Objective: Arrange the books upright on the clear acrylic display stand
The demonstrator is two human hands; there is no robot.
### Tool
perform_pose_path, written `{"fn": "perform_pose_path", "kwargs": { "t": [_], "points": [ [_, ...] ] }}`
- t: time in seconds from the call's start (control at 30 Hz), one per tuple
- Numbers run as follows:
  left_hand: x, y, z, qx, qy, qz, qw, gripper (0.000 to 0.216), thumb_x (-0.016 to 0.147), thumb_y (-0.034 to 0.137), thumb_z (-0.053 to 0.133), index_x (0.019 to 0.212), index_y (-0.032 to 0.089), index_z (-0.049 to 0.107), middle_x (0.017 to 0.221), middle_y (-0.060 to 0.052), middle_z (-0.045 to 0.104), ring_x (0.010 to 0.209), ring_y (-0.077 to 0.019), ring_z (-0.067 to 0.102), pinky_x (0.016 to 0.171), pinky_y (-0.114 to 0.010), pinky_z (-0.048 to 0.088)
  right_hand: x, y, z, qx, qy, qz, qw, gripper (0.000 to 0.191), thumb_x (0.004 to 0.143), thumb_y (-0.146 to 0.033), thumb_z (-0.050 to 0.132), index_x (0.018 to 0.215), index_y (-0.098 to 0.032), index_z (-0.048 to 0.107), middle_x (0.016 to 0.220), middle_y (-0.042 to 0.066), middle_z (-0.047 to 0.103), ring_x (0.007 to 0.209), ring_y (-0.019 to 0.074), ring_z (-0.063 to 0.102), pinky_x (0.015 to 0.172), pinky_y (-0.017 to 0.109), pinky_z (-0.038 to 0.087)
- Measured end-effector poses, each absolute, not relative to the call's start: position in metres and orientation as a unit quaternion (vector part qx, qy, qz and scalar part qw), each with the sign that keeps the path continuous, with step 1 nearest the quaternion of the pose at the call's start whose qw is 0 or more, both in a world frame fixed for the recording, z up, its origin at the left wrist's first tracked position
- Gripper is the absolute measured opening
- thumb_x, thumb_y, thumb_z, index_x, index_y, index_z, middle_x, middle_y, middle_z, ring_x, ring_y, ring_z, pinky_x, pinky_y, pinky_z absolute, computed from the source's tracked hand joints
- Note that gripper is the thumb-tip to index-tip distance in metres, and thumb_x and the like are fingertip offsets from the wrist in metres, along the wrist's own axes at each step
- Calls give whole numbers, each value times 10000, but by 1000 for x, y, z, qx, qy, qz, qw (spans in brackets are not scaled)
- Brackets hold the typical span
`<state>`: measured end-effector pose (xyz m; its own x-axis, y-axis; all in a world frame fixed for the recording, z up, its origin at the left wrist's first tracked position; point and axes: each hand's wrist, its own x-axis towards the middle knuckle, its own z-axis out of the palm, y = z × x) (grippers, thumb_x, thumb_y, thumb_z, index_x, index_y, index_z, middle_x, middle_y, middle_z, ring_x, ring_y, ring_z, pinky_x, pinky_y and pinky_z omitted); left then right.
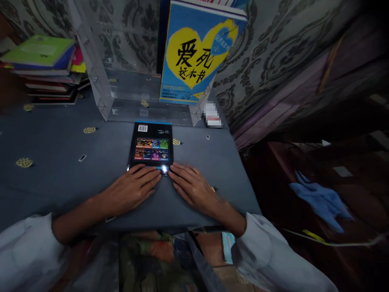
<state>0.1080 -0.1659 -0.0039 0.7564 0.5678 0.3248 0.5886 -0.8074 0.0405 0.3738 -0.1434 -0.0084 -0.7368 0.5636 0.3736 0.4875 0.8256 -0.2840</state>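
A black book [152, 144] lies flat on the table, its back cover up, with a barcode and two rows of small coloured pictures. Across its near left corner rests my left hand [137, 185], fingers stretched out and flat. My right hand [191, 184] lies at the near right corner, fingertips touching the book's edge, also stretched out. Neither hand is wrapped around anything. Just beyond the book stands a clear acrylic book rack [127, 115]. In its right part a blue and yellow book [185, 61] stands upright, with other books behind it.
A stack of books [48, 67] with a green one on top sits at the back left. The dark grey tablecloth [60, 186] has pineapple prints. A patterned curtain [258, 61] hangs behind. Right of the table's edge, a blue cloth [322, 198] lies on a dark surface.
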Motion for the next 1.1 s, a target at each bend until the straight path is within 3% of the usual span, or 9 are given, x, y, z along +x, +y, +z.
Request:
{"fn": "perform_pose_path", "kwargs": {
  "t": [0.37,0.5,0.67,0.83,1.1],
  "points": [
    [85,-177,5,-920,-349,-177,24,345,1030,210,463,1328,144,623,1162,-127,717,1107,-256,660,1001,-427,535,378,-143,-8,-276,-926,112,231,430,1000,-139,496,1420,-185,579,1358,165,673,1315,283,601,1047,536,535],
    [76,-182,10,-911,-370,-174,46,345,1034,209,440,1317,167,633,1069,-108,722,1040,-248,667,900,-387,577,378,-143,-7,-278,-927,108,226,428,1004,-145,496,1420,-202,580,1356,148,677,1310,284,602,1042,545,540],
    [72,-189,7,-896,-400,-176,78,339,1029,199,444,1302,168,642,1055,-107,724,1011,-251,669,834,-371,577,379,-139,-4,-274,-935,77,212,352,998,-161,524,1325,-182,652,1310,137,708,1275,297,625,1064,565,514],
    [78,-195,5,-887,-407,-188,108,311,1018,178,460,1237,89,662,1056,-139,724,1004,-265,665,827,-378,564,356,-131,10,-251,-938,116,207,272,1008,-200,526,1197,-200,721,1241,114,746,1288,285,621,1125,580,454],
    [83,-200,-1,-866,-438,-217,102,274,1007,138,437,1018,145,711,933,-84,704,912,-231,651,800,-364,552,280,-113,17,-170,-953,205,147,411,1079,-295,408,1447,-161,536,1477,120,592,1447,177,467,1252,450,324]
  ]
}}
